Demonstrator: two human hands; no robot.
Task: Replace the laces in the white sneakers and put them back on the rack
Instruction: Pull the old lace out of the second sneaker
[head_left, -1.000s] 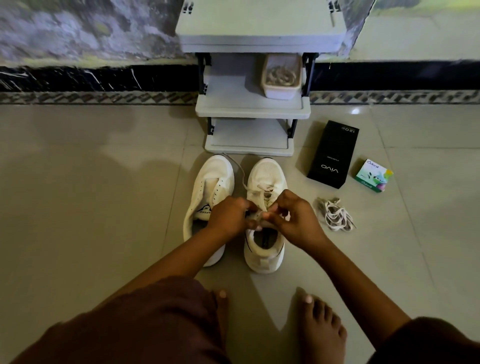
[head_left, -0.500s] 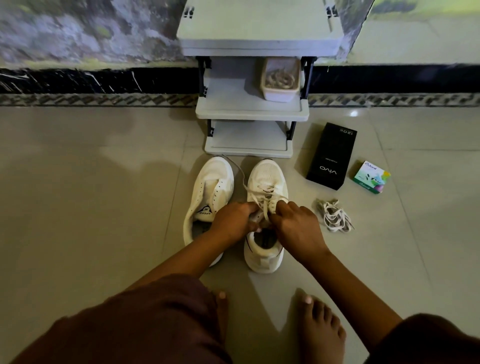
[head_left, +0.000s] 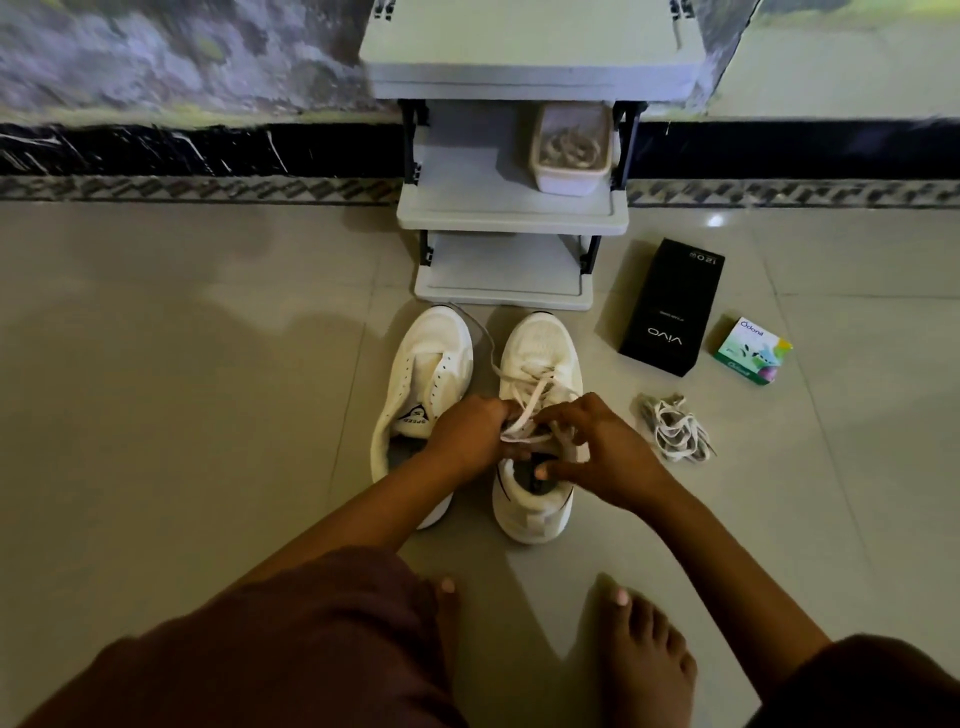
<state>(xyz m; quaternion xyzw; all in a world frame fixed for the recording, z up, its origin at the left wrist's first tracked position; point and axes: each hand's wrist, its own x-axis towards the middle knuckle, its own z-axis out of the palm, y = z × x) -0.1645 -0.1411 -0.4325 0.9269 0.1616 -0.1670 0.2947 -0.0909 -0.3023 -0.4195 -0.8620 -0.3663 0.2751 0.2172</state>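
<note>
**Both grips on the lace of the right-hand sneaker**

The left grip (head_left: 470, 434) was closed, fingers curled and pinching the white lace (head_left: 524, 410) just above the shoe's opening. The right grip (head_left: 602, 447) met it from the other side, its fingers bent round a strand of the same lace and its thumb stretched out over the collar. The two grips were nearly touching.

Under them stood the laced sneaker (head_left: 540, 353) on the tiled floor (head_left: 208, 415). Its long axis ran straight away from the person, toe beyond the grips and pointing at the rack (head_left: 509, 208), heel on the near side. The lace criss-crossed the eyelets ahead of the grips, and one thin end trailed off to the left past the toe.

The unlaced sneaker (head_left: 431, 364) lay just beside the left grip, partly under that wrist, parallel to its mate and toe toward the rack, its eyelets bare and tongue showing.

Right of the right grip sat a loose pile of laces (head_left: 675, 431). Beyond that lay a black box (head_left: 670, 306) and a small green box (head_left: 753, 351). A pale tub (head_left: 571, 150) stood on the rack's middle shelf.
</note>
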